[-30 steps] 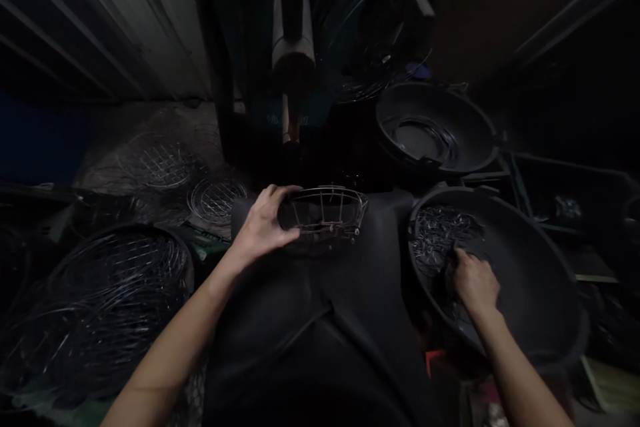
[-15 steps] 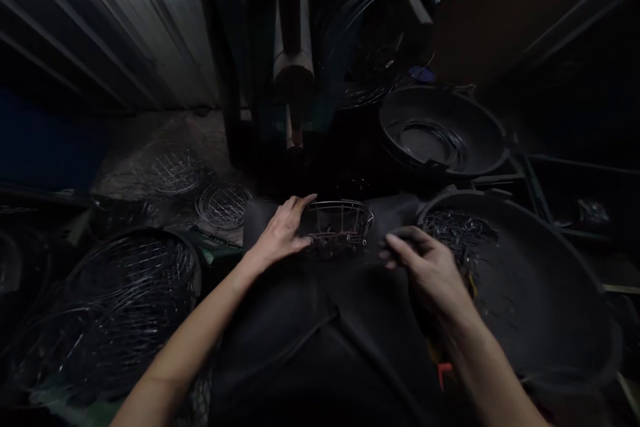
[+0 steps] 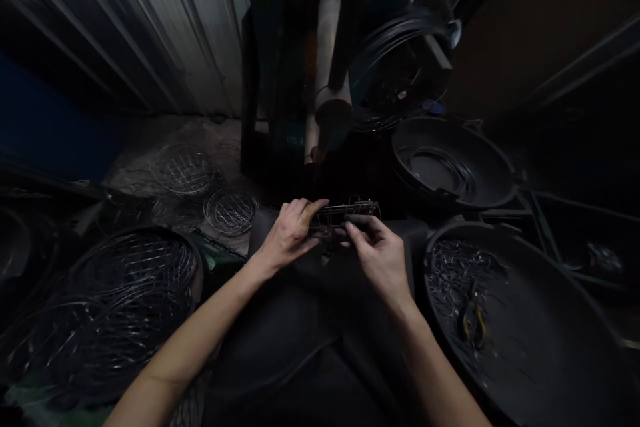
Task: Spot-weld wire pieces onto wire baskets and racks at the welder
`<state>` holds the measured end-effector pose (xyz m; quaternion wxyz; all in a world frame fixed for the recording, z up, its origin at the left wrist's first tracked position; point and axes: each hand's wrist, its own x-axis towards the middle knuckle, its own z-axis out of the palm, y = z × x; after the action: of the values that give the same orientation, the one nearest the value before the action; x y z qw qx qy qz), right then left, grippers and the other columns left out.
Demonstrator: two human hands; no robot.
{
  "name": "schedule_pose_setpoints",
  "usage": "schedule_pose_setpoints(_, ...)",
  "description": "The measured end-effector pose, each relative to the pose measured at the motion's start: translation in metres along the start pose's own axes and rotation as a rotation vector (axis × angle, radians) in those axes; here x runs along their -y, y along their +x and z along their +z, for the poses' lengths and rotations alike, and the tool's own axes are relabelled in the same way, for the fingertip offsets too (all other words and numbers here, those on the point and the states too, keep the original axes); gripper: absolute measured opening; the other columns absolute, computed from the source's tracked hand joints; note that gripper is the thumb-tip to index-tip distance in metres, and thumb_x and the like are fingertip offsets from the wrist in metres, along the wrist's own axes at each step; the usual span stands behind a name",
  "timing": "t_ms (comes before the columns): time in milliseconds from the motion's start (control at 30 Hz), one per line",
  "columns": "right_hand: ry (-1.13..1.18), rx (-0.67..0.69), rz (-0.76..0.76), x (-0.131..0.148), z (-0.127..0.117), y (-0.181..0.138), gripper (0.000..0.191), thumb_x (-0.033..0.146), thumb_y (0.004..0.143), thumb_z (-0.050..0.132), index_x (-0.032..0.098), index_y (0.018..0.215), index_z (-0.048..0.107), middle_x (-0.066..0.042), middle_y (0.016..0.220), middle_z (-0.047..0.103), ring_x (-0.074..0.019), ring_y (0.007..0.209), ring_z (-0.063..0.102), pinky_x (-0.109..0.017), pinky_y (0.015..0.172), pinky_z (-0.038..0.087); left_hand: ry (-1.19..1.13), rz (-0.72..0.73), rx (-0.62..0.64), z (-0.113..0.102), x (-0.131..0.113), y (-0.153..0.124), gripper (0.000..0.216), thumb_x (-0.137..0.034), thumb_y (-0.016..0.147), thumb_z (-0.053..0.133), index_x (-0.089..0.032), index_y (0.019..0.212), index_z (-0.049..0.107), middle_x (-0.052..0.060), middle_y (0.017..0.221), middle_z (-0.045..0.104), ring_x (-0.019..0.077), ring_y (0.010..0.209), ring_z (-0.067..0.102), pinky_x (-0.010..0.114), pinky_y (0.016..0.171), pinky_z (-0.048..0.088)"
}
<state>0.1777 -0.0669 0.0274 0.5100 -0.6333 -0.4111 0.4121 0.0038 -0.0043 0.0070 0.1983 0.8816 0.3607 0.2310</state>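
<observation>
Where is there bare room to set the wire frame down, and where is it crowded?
Free patches: the dark cloth between the forearms, below the left hand and right hand holding the wire frame; and the right half of the big tub, beyond the wire pieces and pliers. Crowded: the left, with the wire-filled basin and round grids.

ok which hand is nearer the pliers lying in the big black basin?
Right. The right hand is at the wire basket frame, up and left of the pliers; the left hand grips the frame's far side, farther from the basin.
</observation>
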Motion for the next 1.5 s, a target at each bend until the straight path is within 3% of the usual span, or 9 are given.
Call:
schedule_pose_setpoints(167,0.026,0.044,0.012,0.005,-0.002,0.000,0.030,0.046,0.077,0.064,0.018,0.086,0.057,0.000,0.073,0.061,-0.0141,0.054,0.063,-0.020,0.041,0.048,0.009,-0.029,-0.010,-0.002,0.006,0.001,0.064,-0.025,0.076,0.060,-0.020,0.134,0.034,0.007,0.108,0.052,0.0237,0.097,0.049,0.035,0.081,0.036)
schedule_pose_setpoints(367,-0.068,-0.025,-0.006,0.009,0.006,0.009,0.027,0.044,0.075,0.067,0.017,0.077,0.063,-0.001,0.066,0.062,-0.0148,0.057,0.062,-0.023,0.051,0.049,0.058,-0.022,-0.036,-0.003,0.008,0.001,0.062,-0.026,0.078,0.058,-0.017,0.135,0.034,0.008,0.106,0.053,0.0234,0.094,0.049,0.035,0.079,0.037)
schedule_pose_setpoints(600,-0.255,-0.020,-0.105,0.004,0.018,0.025,0.027,0.044,0.078,0.060,0.018,0.079,0.066,-0.003,0.076,0.068,-0.0179,0.069,0.062,-0.028,0.065,0.047,0.162,-0.001,-0.050,-0.003,0.011,0.002,0.065,-0.018,0.077,0.058,-0.017,0.136,0.031,0.008,0.104,0.052,0.0230,0.091,0.047,0.035,0.078,0.037)
schedule_pose_setpoints(867,-0.270,-0.084,-0.239,0.006,0.031,0.032,0.024,0.041,0.079,0.059,0.017,0.079,0.063,-0.002,0.074,0.065,-0.0155,0.067,0.058,-0.026,0.067,0.045,0.137,-0.016,-0.075,-0.002,0.023,0.009,0.066,-0.020,0.075,0.062,-0.018,0.134,0.032,0.006,0.101,0.052,0.0221,0.089,0.048,0.034,0.076,0.037)
schedule_pose_setpoints(1500,-0.215,0.003,-0.379,0.008,0.049,0.075,0.020,0.037,0.081,0.060,0.017,0.077,0.058,0.001,0.070,0.059,-0.0129,0.065,0.054,-0.024,0.064,0.042,0.062,-0.031,-0.188,-0.010,0.053,0.028,0.065,-0.017,0.073,0.063,-0.020,0.131,0.034,0.005,0.101,0.052,0.0219,0.091,0.048,0.035,0.079,0.037)
